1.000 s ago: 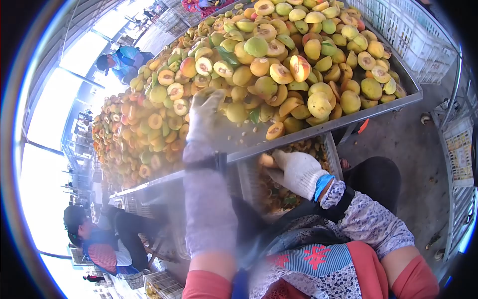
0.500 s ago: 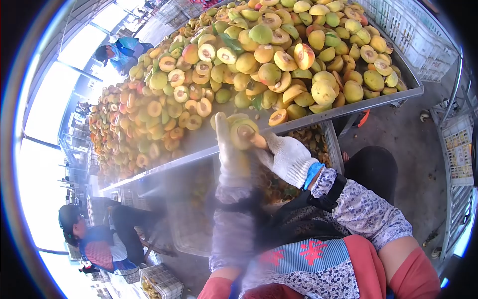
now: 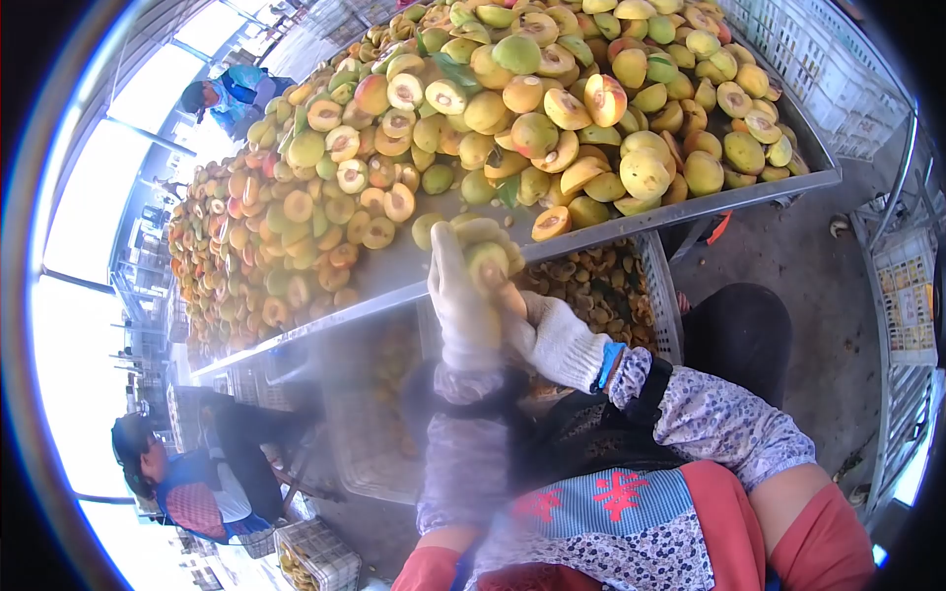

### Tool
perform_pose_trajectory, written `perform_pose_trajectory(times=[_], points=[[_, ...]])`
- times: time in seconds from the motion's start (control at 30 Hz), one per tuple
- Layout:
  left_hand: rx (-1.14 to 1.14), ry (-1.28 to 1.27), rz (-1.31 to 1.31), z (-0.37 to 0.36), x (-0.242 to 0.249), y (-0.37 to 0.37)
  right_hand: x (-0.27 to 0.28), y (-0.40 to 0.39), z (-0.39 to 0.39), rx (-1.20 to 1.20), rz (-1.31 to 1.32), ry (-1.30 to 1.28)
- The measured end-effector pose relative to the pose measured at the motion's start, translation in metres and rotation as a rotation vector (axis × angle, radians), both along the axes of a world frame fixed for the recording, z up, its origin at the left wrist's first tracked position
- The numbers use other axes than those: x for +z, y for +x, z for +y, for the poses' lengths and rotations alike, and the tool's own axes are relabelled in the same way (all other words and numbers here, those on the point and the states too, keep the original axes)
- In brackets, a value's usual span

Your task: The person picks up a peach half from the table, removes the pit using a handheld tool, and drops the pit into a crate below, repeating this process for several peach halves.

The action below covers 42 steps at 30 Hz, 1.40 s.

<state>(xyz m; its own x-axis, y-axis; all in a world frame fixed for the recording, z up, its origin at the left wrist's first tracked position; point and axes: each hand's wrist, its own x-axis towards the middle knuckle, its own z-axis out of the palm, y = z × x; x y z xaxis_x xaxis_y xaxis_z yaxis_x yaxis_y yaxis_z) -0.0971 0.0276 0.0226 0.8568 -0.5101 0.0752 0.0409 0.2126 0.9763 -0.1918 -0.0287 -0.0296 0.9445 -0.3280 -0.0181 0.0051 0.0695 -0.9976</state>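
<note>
My left hand, in a pale work glove, is closed around a peach half just in front of the tray's near edge. Its cut face is turned towards my right hand. That hand wears a white knit glove and is closed right at the fruit, with a tan, handle-like piece showing between it and the peach; I cannot tell what this is. Beyond my hands, a large heap of halved peaches covers the metal tray, many showing their pits.
Below the tray stands a crate with dark pits and scraps. A seated person works at the left, near another crate; a second person is across the tray. White crates are stacked at the right.
My right hand has shifted slightly left and down, closer against my left hand. The peach half has turned a little in my left hand. The view has shifted slightly.
</note>
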Motion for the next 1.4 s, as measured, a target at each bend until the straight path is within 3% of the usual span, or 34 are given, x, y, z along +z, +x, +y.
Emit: perform_pose_trajectory(times=[0.03,0.07,0.13,0.17,0.2,0.23,0.27,0.3,0.37,0.47,0.53,0.6,0.67,0.7,0.77,0.8,0.83,0.9,0.97,1.03,1.1,1.17,1.2,1.23,1.3,1.33,1.4], points=[[0.014,-0.031,0.053,0.000,0.000,-0.001,-0.001,-0.001,0.002,0.052,-0.022,0.195],[0.012,-0.030,0.054,-0.001,-0.006,0.003,0.000,-0.002,0.000,0.083,-0.081,0.150],[-0.014,0.018,-0.261,0.001,-0.025,0.017,0.014,-0.003,-0.014,0.127,0.069,0.164],[-0.014,0.019,-0.261,0.003,-0.027,0.023,0.018,-0.003,-0.019,0.170,0.216,0.178],[-0.057,0.134,-0.403,0.003,-0.028,0.029,0.005,0.000,-0.023,0.121,0.112,0.003],[-0.101,0.248,-0.542,0.004,-0.030,0.032,0.002,-0.001,-0.028,0.116,0.113,0.003],[-0.199,0.154,-0.151,0.004,-0.010,0.021,0.005,-0.002,-0.034,0.115,0.159,-0.206],[-0.215,0.136,0.030,0.007,-0.008,0.025,0.009,-0.004,-0.036,0.116,0.207,-0.413],[-0.206,0.175,0.257,0.007,-0.008,0.029,0.006,-0.005,-0.030,0.099,0.229,-0.404],[-0.093,0.207,0.032,0.002,-0.005,0.011,-0.014,-0.005,-0.010,0.037,0.139,-0.192],[-0.070,0.171,0.102,0.003,-0.006,0.009,-0.010,-0.007,-0.001,0.057,0.134,0.090],[-0.044,0.139,0.175,0.004,-0.008,0.008,-0.010,-0.006,-0.002,0.061,0.146,0.093],[-0.129,0.157,-0.171,0.005,-0.006,0.008,-0.008,-0.004,-0.006,0.072,0.153,0.095],[-0.128,0.155,-0.172,0.001,-0.001,0.005,-0.007,-0.002,-0.013,0.089,0.142,0.084],[0.135,-0.153,0.248,-0.012,0.008,-0.011,-0.007,-0.002,-0.015,0.106,0.130,0.072],[0.150,-0.098,-0.020,-0.013,-0.011,-0.008,-0.010,-0.001,-0.014,0.105,0.120,0.049],[0.150,-0.097,-0.022,-0.007,-0.024,-0.002,-0.011,-0.001,-0.012,0.104,0.110,0.028],[-0.007,0.092,-0.383,0.002,-0.021,0.007,-0.011,-0.006,-0.016,0.129,0.086,-0.025],[-0.139,0.158,-0.253,0.012,-0.014,0.014,-0.012,-0.009,-0.022,0.152,0.186,-0.244],[-0.276,0.194,0.334,0.014,-0.010,0.021,-0.014,-0.012,-0.022,0.164,0.157,-0.225],[-0.246,0.242,0.280,0.008,-0.007,0.009,-0.006,-0.014,-0.023,0.170,0.122,-0.204],[0.040,0.014,-0.157,-0.003,-0.025,0.001,0.008,-0.018,-0.027,0.242,0.254,0.110],[0.103,0.033,-0.424,-0.008,-0.033,0.002,0.007,-0.016,-0.029,0.242,0.252,0.110],[0.105,0.035,-0.425,-0.001,-0.037,0.006,0.004,-0.015,-0.031,0.317,0.268,0.005],[-0.171,0.086,-0.027,0.011,-0.012,0.006,0.005,-0.015,-0.036,0.397,0.287,-0.102],[-0.315,0.427,-0.523,0.012,0.008,0.006,0.012,-0.018,-0.040,0.440,0.337,-0.126],[-0.305,0.332,-0.407,0.012,-0.020,0.017,0.025,-0.021,-0.044,0.493,0.396,-0.130]])
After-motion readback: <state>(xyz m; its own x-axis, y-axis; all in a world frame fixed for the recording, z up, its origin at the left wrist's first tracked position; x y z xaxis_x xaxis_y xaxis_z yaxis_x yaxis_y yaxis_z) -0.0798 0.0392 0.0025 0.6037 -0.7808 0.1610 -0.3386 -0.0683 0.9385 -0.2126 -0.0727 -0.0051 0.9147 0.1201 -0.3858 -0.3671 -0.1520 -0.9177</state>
